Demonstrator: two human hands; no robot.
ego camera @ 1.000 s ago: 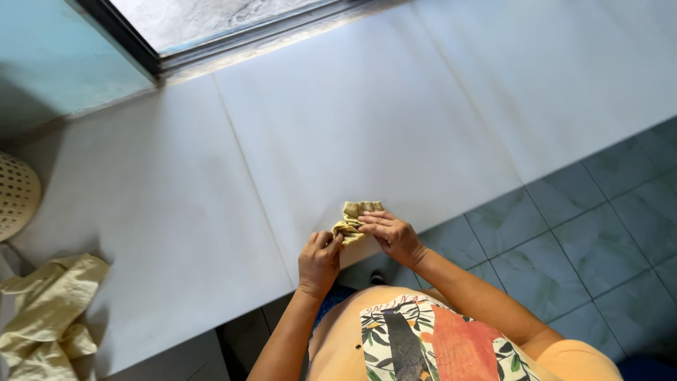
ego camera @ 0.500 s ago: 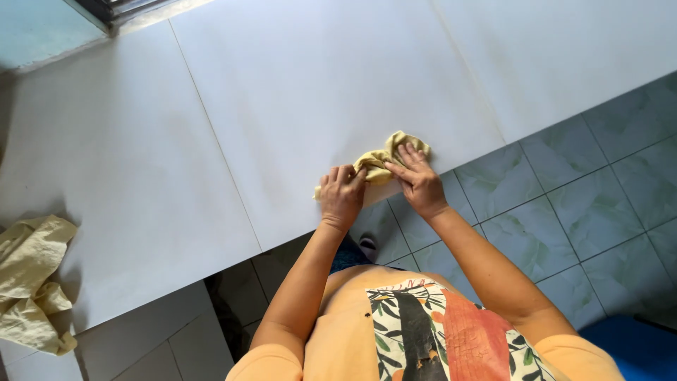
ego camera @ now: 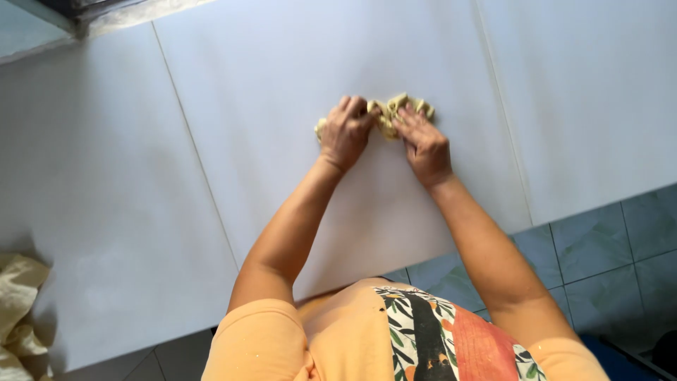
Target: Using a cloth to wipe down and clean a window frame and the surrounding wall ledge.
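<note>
A small crumpled yellow-green cloth (ego camera: 395, 111) lies on the white tiled counter (ego camera: 268, 99). My left hand (ego camera: 345, 130) is curled over the cloth's left part, pressing it onto the counter. My right hand (ego camera: 425, 141) rests on its right part with fingers stretched flat along the fabric. Both hands hold the cloth down, and much of it is hidden under them.
A pale yellow cloth heap (ego camera: 15, 310) lies at the counter's left end. A window ledge (ego camera: 120, 15) runs along the far top-left. Grey-green floor tiles (ego camera: 606, 247) show at the lower right, beside the counter's front edge.
Both hands have carried the small cloth from the counter's front edge farther in across the counter, arms now stretched out. The camera view has shifted, leaving less of the window in sight.
</note>
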